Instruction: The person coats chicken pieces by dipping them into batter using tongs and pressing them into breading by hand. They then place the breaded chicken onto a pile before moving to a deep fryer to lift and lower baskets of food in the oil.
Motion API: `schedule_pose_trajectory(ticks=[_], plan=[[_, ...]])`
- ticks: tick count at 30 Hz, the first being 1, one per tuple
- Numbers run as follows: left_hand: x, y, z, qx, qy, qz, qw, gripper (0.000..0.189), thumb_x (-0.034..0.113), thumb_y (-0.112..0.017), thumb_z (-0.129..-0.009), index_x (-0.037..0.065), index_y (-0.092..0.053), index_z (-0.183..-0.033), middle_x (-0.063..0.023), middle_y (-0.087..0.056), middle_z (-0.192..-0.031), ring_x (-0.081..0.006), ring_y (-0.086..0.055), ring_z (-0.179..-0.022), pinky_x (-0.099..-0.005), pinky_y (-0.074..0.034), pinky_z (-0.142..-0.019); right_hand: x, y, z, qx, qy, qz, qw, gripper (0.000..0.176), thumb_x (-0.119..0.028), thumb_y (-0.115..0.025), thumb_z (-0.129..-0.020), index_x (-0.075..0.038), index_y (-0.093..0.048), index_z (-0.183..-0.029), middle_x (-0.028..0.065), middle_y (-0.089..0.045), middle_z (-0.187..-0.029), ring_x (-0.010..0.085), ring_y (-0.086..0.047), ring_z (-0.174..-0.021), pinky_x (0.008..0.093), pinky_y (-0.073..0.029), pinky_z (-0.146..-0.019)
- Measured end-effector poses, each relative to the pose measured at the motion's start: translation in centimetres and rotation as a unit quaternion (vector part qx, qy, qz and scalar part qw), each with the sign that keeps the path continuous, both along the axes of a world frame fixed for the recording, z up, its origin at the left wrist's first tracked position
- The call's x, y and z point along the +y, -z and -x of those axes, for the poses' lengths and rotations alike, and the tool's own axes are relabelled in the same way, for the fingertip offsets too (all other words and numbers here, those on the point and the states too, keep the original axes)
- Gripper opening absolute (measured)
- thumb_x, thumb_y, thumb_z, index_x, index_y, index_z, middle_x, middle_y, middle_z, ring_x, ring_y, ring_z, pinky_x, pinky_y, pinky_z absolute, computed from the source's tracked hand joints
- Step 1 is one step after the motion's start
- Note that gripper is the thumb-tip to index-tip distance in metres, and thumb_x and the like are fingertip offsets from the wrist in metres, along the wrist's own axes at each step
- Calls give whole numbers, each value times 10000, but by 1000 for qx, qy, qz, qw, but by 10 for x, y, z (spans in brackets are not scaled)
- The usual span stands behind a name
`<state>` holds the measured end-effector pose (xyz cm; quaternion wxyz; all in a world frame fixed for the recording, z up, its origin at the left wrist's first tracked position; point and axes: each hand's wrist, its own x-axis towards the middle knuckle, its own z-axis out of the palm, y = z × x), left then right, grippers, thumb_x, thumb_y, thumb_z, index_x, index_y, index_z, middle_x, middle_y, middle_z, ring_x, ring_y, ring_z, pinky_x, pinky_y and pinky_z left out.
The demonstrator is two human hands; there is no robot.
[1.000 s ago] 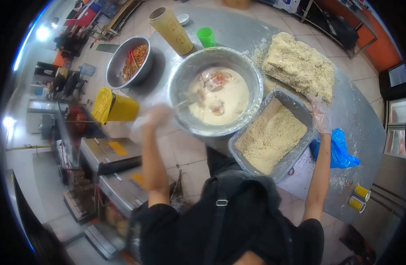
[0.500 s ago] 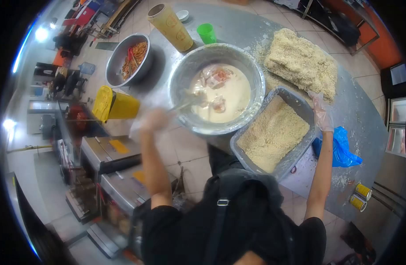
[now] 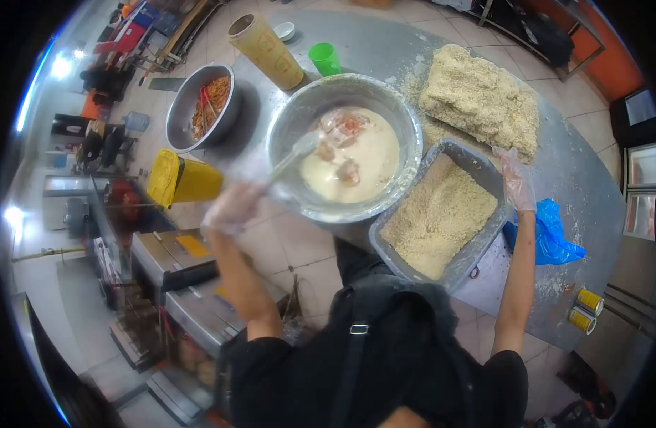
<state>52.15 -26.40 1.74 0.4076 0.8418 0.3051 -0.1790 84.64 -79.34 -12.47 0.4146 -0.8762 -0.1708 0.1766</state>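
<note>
Steel counter (image 3: pixel 385 43) is seen from above in a tiled kitchen, dusted with crumbs. The left hand (image 3: pixel 232 207), gloved, is clenched around the handle of a pale utensil (image 3: pixel 292 153), whose far end is dipped into the creamy batter (image 3: pixel 371 153) of a big metal bowl (image 3: pixel 342 84) at the counter's near edge. The right hand (image 3: pixel 517 182), also gloved, is laid against the far corner of a grey tray (image 3: pixel 478 250) of crumbs just beside the bowl; whether the rim is gripped cannot be told. A breaded heap (image 3: pixel 478 96) lies behind the tray. Orange marks on a yellow roll (image 3: pixel 265 43) beside a green cup (image 3: pixel 324 57) are too blurred to be read.
</note>
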Motion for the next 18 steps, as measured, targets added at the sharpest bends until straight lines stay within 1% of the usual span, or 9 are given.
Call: schedule_pose_trajectory(ticks=[1,3,5,8,11,13,15,17,18], plan=[[-6,-9,5,0,-115,68,991,310,341,-524,-964,59,-640,-913,12,-492,-576,-43,-351,-438,-203,-251,-412,6,-7,5,1,-1,-1,1000,575,-525,-336,-1006,-99,-542,-1331,95,-487,-1423,256,-332,-1392,370,-198,-1154],[-5,-4,15,-70,-61,37,995,314,345,-525,-965,59,-643,-914,17,-485,-575,-43,-344,-437,-205,-249,-413,18,-20,11,-97,-9,22,995,614,-502,-272,-1024,-32,-592,-1259,148,-593,-1294,293,-500,-1267,364,-333,-1093],[-2,-2,20,-141,-5,7,990,319,349,-526,-965,58,-646,-915,22,-479,-573,-42,-337,-437,-206,-247,-414,19,-21,11,-106,-12,48,993,610,-496,-279,-1025,-25,-594,-1251,155,-603,-1276,303,-514,-1248,369,-347,-1081],[-9,-8,22,-107,-114,49,986,338,368,-533,-966,54,-651,-924,31,-466,-591,-41,-359,-475,-213,-261,-426,18,-21,7,-125,-32,66,989,603,-490,-292,-1024,-18,-593,-1249,162,-610,-1261,313,-532,-1225,375,-365,-1064],[-5,7,28,-150,-127,-97,976,323,339,-528,-969,43,-653,-933,-19,-526,-613,-117,-437,-490,-272,-337,-450,15,-10,4,-145,-48,50,987,598,-488,-302,-1023,-17,-586,-1256,168,-604,-1268,316,-530,-1225,377,-366,-1062],[-10,5,18,-185,161,-461,853,283,295,-540,-954,34,-647,-941,-93,-590,-670,-244,-542,-560,-364,-428,-529,20,-17,8,-153,-49,47,986,595,-485,-306,-1022,-16,-583,-1260,174,-600,-1271,319,-526,-1230,378,-361,-1066],[-65,-9,-1,-89,156,-511,841,249,271,-553,-930,40,-635,-976,-158,-642,-777,-351,-607,-665,-453,-469,-627,29,-35,17,-89,-8,87,992,569,-476,-320,-1023,-37,-584,-1270,192,-590,-1277,324,-509,-1248,379,-341,-1082],[-60,78,10,-119,261,-586,758,165,250,-532,-944,93,-577,-972,-116,-651,-786,-279,-624,-700,-423,-467,-642,31,-34,14,-77,-28,99,992,563,-491,-319,-1016,-74,-557,-1309,153,-570,-1318,304,-493,-1269,359,-335,-1080],[-71,81,8,-116,257,-587,759,165,250,-532,-944,93,-577,-972,-116,-651,-786,-279,-624,-700,-423,-467,-642,30,-33,10,-65,-41,110,991,562,-507,-319,-1009,-112,-530,-1349,114,-550,-1360,284,-477,-1291,340,-328,-1079]])
